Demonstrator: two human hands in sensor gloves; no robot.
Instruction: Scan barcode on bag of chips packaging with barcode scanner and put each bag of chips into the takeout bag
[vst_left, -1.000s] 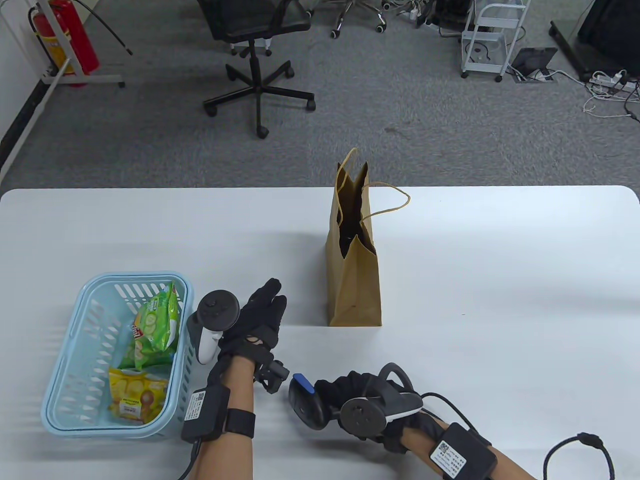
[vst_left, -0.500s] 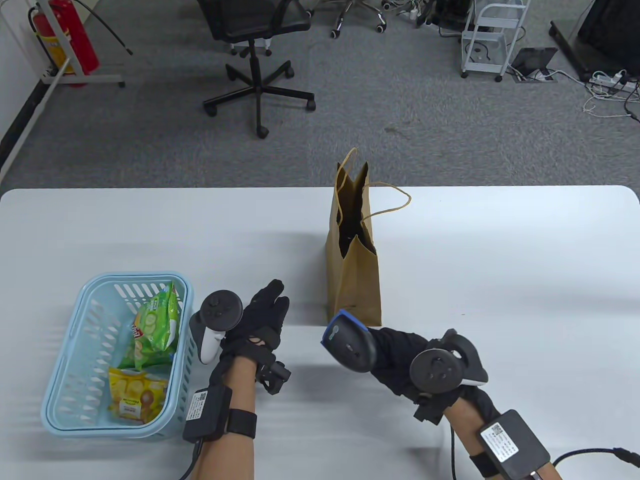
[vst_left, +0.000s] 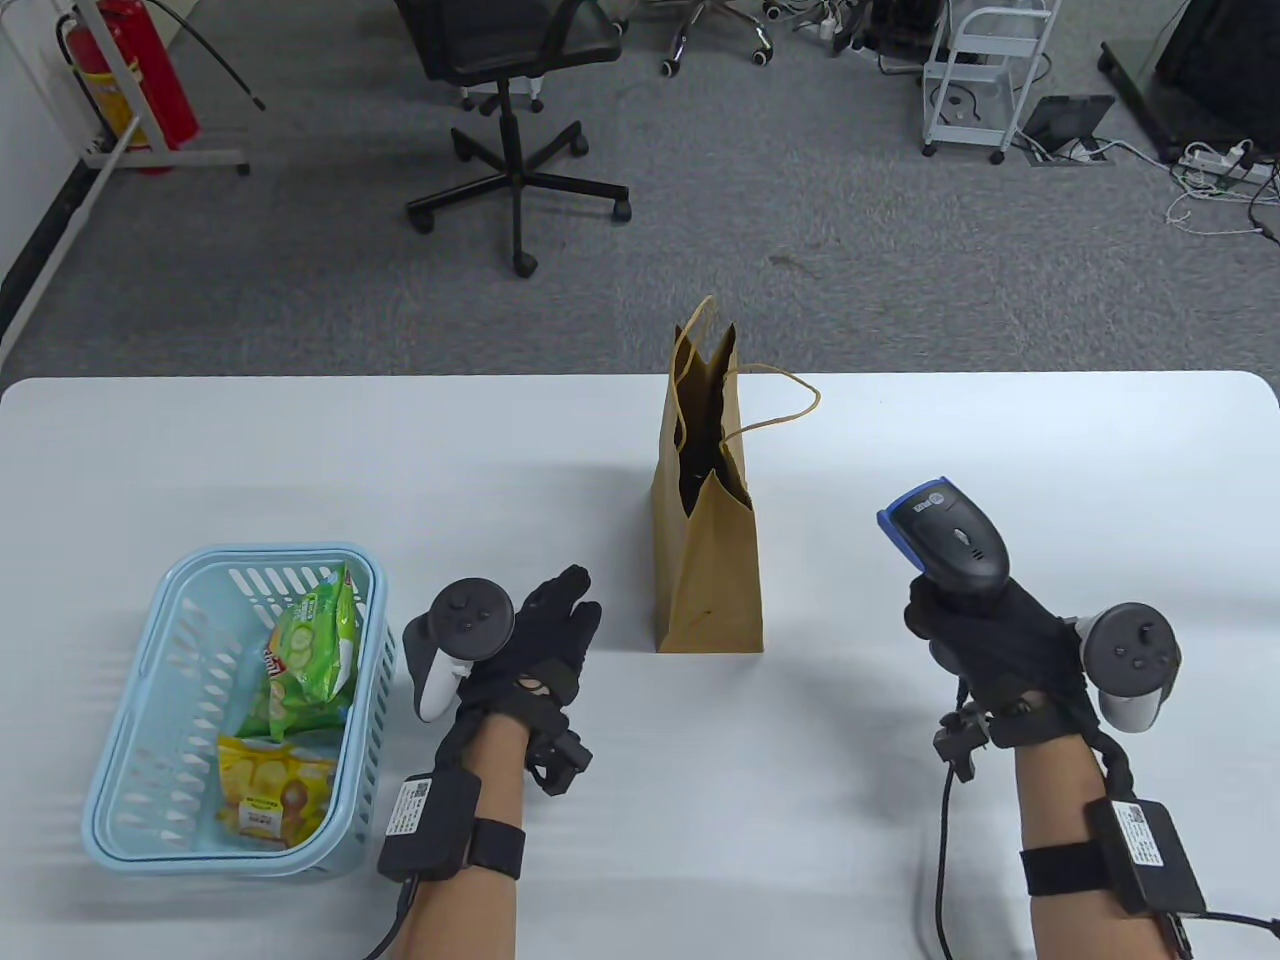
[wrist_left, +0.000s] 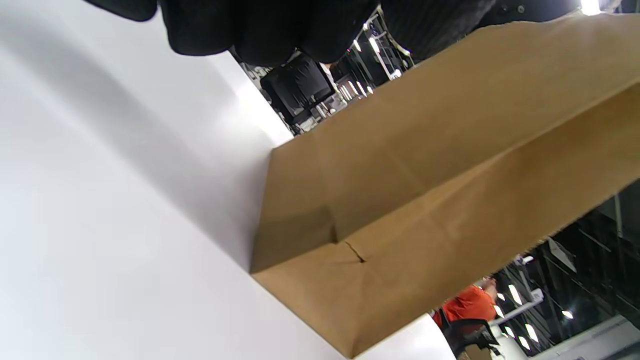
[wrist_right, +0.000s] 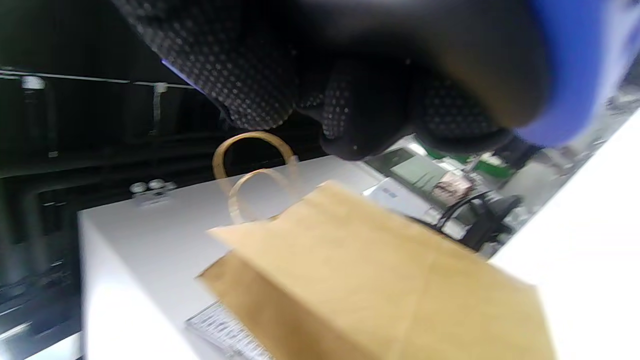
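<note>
— So why is the barcode scanner (vst_left: 950, 545) raised off the counter (vst_left: 1000, 450) toward its right edge?

— Likely readiness: the right hand (vst_left: 1000, 640) has its fingers wrapped round the grip, while the left hand (vst_left: 545, 650) hangs relaxed and empty beside the basket (vst_left: 130, 800) at the front-left corner, where both bags of chips (vst_left: 305, 650) lie unscanned

— And the takeout bag (vst_left: 705, 570)?

— Upright mid-counter, mouth open, between both hands

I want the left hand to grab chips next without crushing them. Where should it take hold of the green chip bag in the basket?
Likely by the upper edge of the green chip bag, coming from above: it leans up in the blue basket, whose walls block the sides. The left hand is free.
</note>
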